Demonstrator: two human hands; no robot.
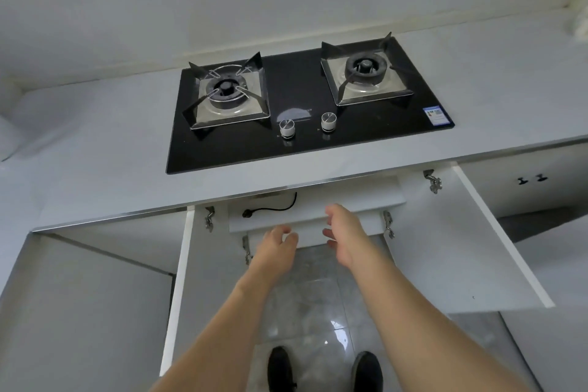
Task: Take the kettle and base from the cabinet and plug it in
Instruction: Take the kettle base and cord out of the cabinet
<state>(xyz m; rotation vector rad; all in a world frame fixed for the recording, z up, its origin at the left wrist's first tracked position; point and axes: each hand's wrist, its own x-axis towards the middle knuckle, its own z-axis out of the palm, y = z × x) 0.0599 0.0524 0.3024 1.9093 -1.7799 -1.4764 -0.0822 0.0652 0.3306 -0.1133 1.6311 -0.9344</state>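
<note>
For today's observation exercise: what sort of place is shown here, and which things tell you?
Most likely a home kitchen: a two-burner gas hob set in a white countertop, with open cabinet doors below.

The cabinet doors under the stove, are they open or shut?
Open. The left door and right door both swing outward, hinges exposed, with floor tiles visible between them.

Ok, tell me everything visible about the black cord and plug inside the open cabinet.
The black cord lies on a white shelf just under the countertop edge. Its plug end rests at the left, unplugged; the cord curves right, then bends up out of sight beneath the counter. It looks thin and rubbery. Neither hand touches it, and what it belongs to is hidden.
</note>
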